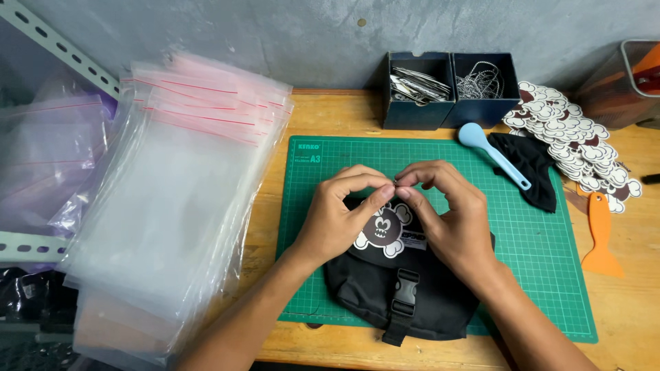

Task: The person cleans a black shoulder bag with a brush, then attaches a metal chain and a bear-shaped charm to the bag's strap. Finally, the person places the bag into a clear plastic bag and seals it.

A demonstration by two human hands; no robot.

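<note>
From the head camera, both hands met over a black pouch that lay on a green cutting mat on the wooden table. The left hand and the right hand pinched their fingertips together at one small spot just above the pouch. The thing they pinched was too small to tell. Each hand's grip was closed tight around that tiny thing.

A card tag with a cartoon skull sat on the pouch, right under the fingers. The pouch had a black buckle on its near side.

On the left lay a big pile of clear zip bags. At the far side stood two dark blue boxes. To the right were a light blue spoon, a black cloth, a heap of skull tags and an orange scraper.
</note>
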